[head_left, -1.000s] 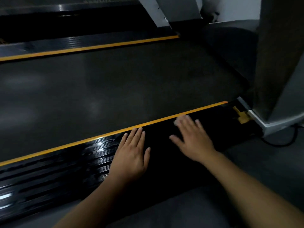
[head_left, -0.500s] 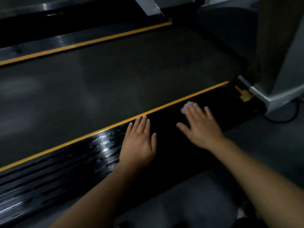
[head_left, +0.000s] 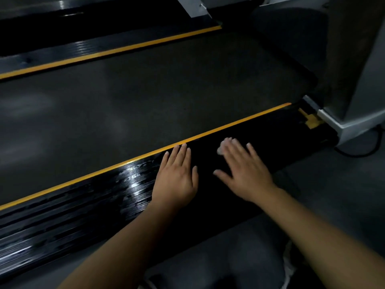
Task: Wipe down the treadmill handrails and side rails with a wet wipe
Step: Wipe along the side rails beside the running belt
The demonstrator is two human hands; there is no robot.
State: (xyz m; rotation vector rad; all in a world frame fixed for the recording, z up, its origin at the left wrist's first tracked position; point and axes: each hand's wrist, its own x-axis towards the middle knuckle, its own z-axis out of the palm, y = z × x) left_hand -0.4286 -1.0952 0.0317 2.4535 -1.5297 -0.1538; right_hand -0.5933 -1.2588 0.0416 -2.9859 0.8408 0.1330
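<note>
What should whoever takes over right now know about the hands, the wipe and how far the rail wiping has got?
Left hand: open, flat on the near rail, fingertips at the yellow strip.
Right hand: open, straight fingers pressing the wipe onto the same rail.
Done: the rail to the left of the hands shows wet streaks, so it is likely wiped.
Left: the stretch from the wipe to the upright, then the far rail. Handrails are out of view.
</note>
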